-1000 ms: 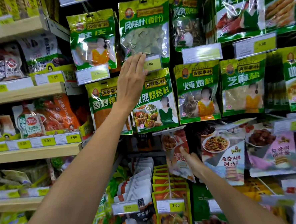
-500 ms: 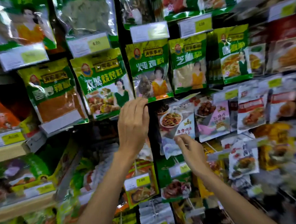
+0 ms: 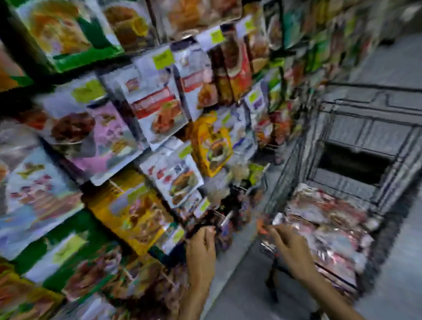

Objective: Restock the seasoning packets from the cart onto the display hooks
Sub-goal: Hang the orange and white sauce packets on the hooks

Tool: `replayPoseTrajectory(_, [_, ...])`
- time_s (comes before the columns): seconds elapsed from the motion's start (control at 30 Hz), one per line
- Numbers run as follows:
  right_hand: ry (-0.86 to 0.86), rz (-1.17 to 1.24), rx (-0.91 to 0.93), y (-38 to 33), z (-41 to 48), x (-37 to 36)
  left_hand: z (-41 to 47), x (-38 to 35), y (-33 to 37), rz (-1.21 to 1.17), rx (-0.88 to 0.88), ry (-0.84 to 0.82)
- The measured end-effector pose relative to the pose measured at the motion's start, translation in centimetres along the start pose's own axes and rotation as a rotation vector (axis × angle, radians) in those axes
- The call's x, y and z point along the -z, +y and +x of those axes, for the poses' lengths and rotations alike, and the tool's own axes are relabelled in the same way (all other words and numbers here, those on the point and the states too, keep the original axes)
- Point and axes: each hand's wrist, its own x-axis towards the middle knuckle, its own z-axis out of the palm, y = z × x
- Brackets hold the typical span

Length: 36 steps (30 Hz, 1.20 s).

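Observation:
The picture is heavily blurred by motion. A black wire cart (image 3: 366, 130) stands on the right, and a heap of pink and silver seasoning packets (image 3: 332, 221) lies in its near end. My right hand (image 3: 291, 251) reaches over the cart's near edge, fingers apart, just short of the heap. Lower in the middle, my left hand (image 3: 202, 249) hovers with loosely spread fingers in front of the bottom display hooks (image 3: 218, 216). Neither hand seems to hold anything. Hanging packets (image 3: 162, 108) fill the display on the left.
Rows of hanging packets with yellow price tags (image 3: 163, 57) run along the left side and recede to the upper right. Grey floor (image 3: 414, 266) lies around and beyond the cart. The cart's far section shows a dark gap (image 3: 353, 163).
The view swung down and to the right, from the upper hooks to the cart. Both hands dropped away from the hanging packets; the right hand now reaches to the cart's packets.

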Motion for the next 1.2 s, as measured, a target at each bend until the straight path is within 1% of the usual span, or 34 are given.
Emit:
replayPoseTrajectory(0.1, [0.060,-0.045,-0.141,5.6,1.2,4.3,0.4,-7.2,1.0,-0.004,0.051,-0.168])
replayPoseTrajectory(0.2, [0.112,-0.030,-0.252,9.8,2.4,7.6,0.8,-12.9,1.8,0.063,-0.010,-0.266])
replayPoseTrajectory(0.27, [0.154,-0.027,-0.323,12.1,3.3,8.9,1.4,-16.0,2.2,0.051,0.004,-0.355])
replayPoseTrajectory(0.4, [0.227,0.006,-0.457,16.5,5.4,9.9,3.6,-21.4,2.4,0.047,0.034,-0.525])
replayPoseTrajectory(0.6, [0.304,0.074,-0.668,23.5,10.1,9.0,8.6,-30.3,0.5,0.165,0.044,-0.731])
replayPoseTrajectory(0.73, [0.364,0.094,-0.807,28.9,14.1,8.0,12.0,-36.6,-1.7,0.236,0.088,-0.791])
replayPoseTrajectory(0.83, [0.408,0.051,-0.885,33.2,17.2,7.2,14.0,-41.2,-3.9,0.268,0.153,-0.831])
replayPoseTrajectory(1.0, [0.444,-0.010,-1.009,40.3,20.8,5.9,15.6,-47.5,-7.7,0.345,0.203,-0.802])
replayPoseTrajectory(1.07, [0.442,-0.016,-1.053,42.3,21.6,5.6,15.6,-49.1,-8.8,0.370,0.258,-0.791])
replayPoseTrajectory(1.13, [0.467,0.003,-1.085,43.9,22.2,5.2,15.4,-50.3,-9.5,0.409,0.309,-0.741])
replayPoseTrajectory(1.2, [0.493,0.041,-1.135,44.9,22.8,5.0,15.2,-51.2,-10.0,0.471,0.299,-0.704])
